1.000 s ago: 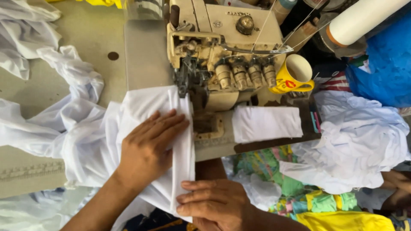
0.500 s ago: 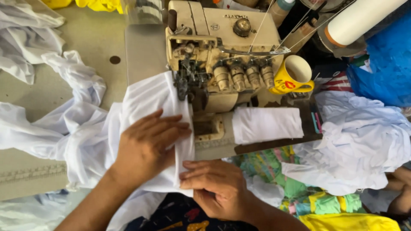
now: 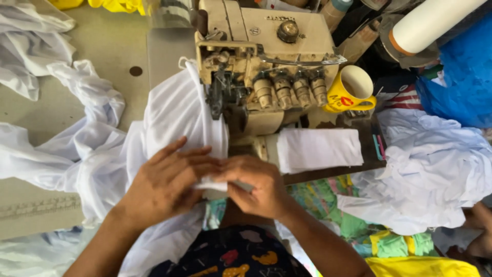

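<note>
White fabric (image 3: pixel 171 115) lies across the sewing table and runs up under the needle area of a cream overlock sewing machine (image 3: pixel 261 66). My left hand (image 3: pixel 166 182) presses flat on the cloth just in front of the machine. My right hand (image 3: pixel 253 187) pinches the near edge of the same white fabric, fingertips meeting those of my left hand. More of the cloth bunches to the left (image 3: pixel 77 154).
A yellow mug (image 3: pixel 351 90) stands right of the machine, next to a folded white piece (image 3: pixel 318 149). A heap of white cloth (image 3: pixel 435 169) lies at the right, with blue fabric (image 3: pixel 461 87) and a large white thread cone (image 3: pixel 430 23) beyond. Colourful fabric (image 3: pixel 333 205) sits below.
The cloth has fed further up into the machine. My right hand rose from below the table edge to grip the fabric's near edge beside my left hand.
</note>
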